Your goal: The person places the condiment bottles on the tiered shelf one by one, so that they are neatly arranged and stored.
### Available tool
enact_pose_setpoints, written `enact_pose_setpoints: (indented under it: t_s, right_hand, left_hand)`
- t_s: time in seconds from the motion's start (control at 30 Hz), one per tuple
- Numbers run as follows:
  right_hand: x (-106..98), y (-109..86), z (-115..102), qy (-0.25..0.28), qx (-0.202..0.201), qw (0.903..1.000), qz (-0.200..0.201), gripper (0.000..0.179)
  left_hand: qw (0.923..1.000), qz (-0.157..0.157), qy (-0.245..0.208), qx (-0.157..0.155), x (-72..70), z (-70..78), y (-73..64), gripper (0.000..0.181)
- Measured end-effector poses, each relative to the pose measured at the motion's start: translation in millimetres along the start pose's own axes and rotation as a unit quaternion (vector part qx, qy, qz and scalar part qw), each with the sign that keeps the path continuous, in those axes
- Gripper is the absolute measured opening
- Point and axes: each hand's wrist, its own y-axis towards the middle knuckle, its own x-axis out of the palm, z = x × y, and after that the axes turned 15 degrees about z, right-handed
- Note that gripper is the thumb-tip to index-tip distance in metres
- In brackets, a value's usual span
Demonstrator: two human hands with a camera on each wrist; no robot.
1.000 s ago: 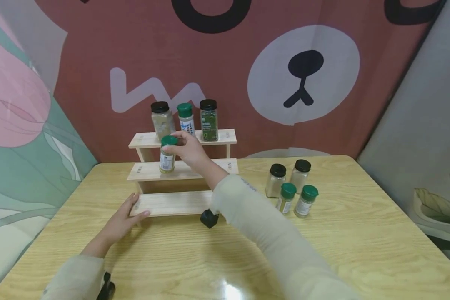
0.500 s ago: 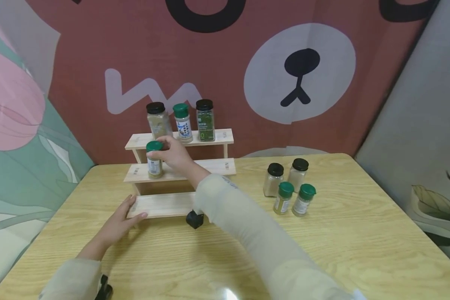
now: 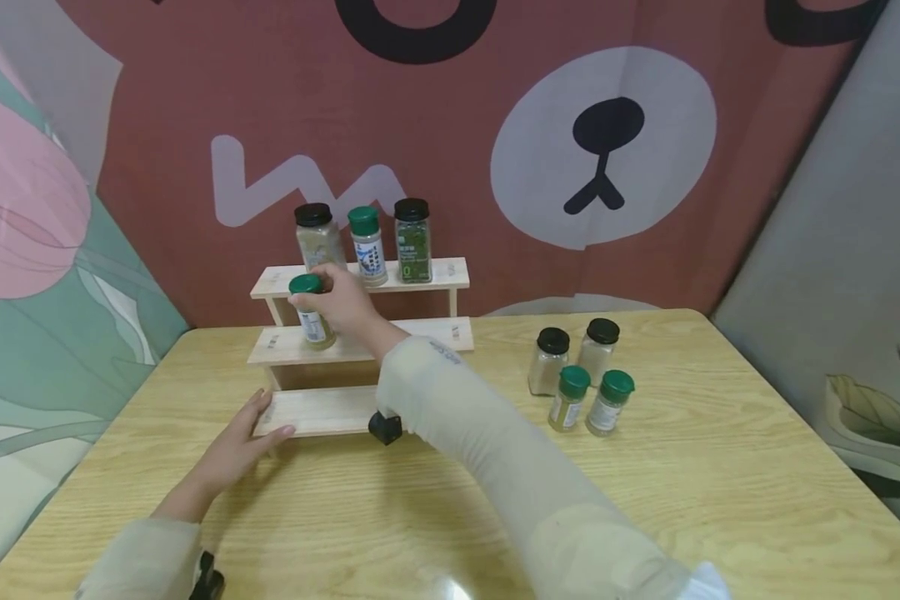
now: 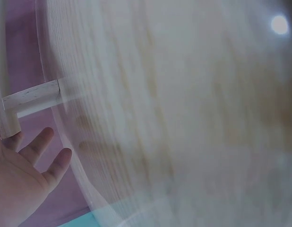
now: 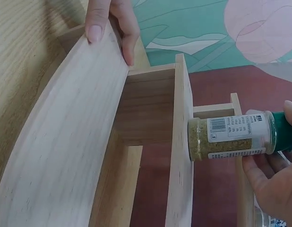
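A three-tier wooden rack point(image 3: 322, 408) stands on the table. At its left end my left hand point(image 3: 232, 450) grips the lowest board, thumb along the front edge and fingers at the far side. My right hand point(image 3: 350, 310) pinches the green cap of a spice jar point(image 3: 315, 330) over the left part of the middle board. Leaning slightly, this jar has its base right at the board; in the right wrist view its label and yellowish-brown contents point(image 5: 199, 137) show. On the top board are a black-capped jar point(image 3: 319, 243), a green-capped jar point(image 3: 369, 255) and a black-capped jar with green contents point(image 3: 414, 248).
Right of the rack, two black-capped jars point(image 3: 547, 371) point(image 3: 597, 354) and two green-capped jars point(image 3: 566, 410) point(image 3: 604, 414) stand grouped on the wooden table point(image 3: 682, 467). A printed cloth backdrop point(image 3: 450, 167) hangs right behind the table.
My right hand has shifted left along the middle board with the spice jar, which now leans a little. My left hand stays on the lowest board.
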Motion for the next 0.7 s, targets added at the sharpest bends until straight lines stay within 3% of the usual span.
enact_pose_setpoints:
  t_s: [0.43, 0.7]
  right_hand:
    - [2, -0.3, -2, -0.046, 0.002, 0.9989, -0.009, 0.052]
    - [-15, -11.4, -10, -0.040, -0.016, 0.9989, -0.018, 0.054]
  left_hand:
    - [1.0000, -0.001, -0.001, 0.005, 0.4, 2.7, -1.6, 0.082]
    - [0.9998, 0.002, 0.012, 0.016, -0.5, 0.6, 0.2, 0.082]
